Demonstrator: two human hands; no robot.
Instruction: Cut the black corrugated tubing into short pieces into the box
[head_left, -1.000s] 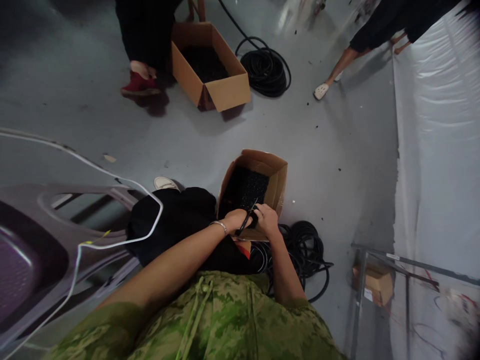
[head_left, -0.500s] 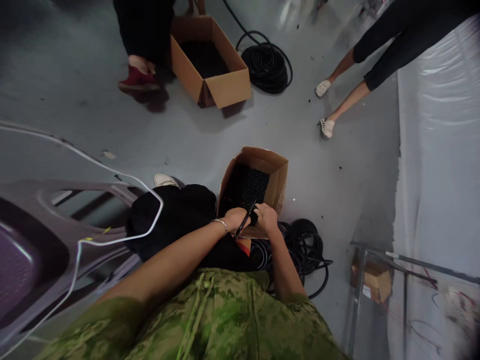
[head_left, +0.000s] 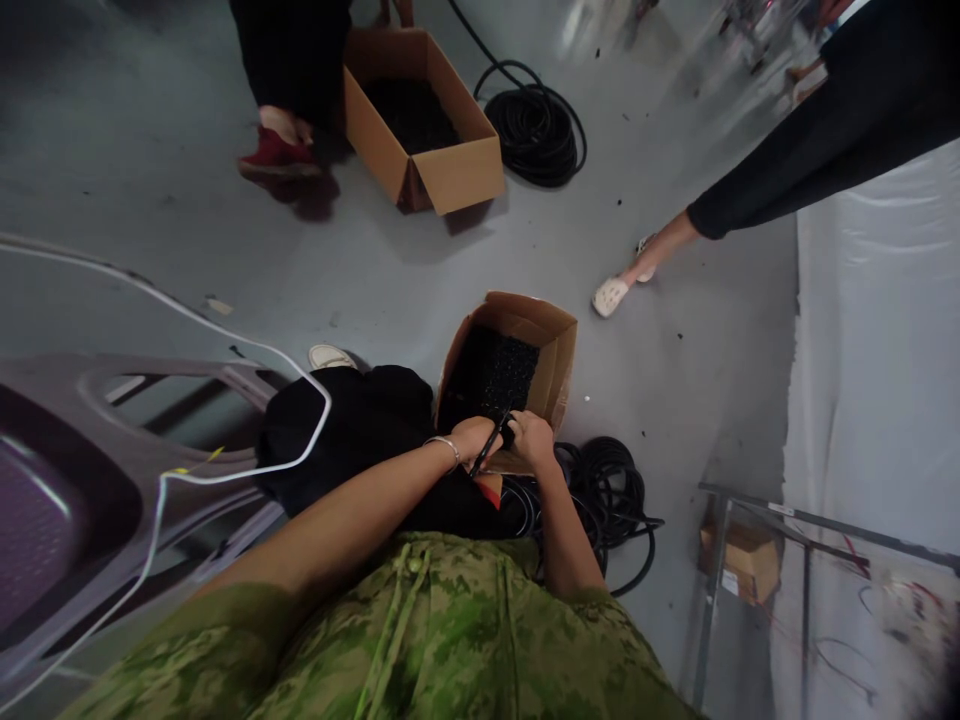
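My left hand (head_left: 475,437), with a bracelet at the wrist, is closed on a slim dark tool (head_left: 487,450) whose exact kind I cannot make out. It slants up toward the right hand. My right hand (head_left: 534,440) has its fingers closed on a small black piece (head_left: 508,431), partly hidden by them. Both hands are over the near edge of an open cardboard box (head_left: 559,370). Many small black pieces (head_left: 510,370) lie inside it. An orange-red patch (head_left: 490,488) shows just below the hands.
Black hose coils (head_left: 611,485) lie right of the box, with another coil (head_left: 534,130) farther off beside a second cardboard box (head_left: 459,180). One person's red shoe (head_left: 279,158) and another's pale clog (head_left: 610,297) are on the floor. A white cable (head_left: 300,375) crosses a purple-grey chair (head_left: 60,400).
The tool's upper end has tipped slightly lower between my hands. The person at the right has stepped closer, one pale clog now nearer the box. My hands stay nearly in place.
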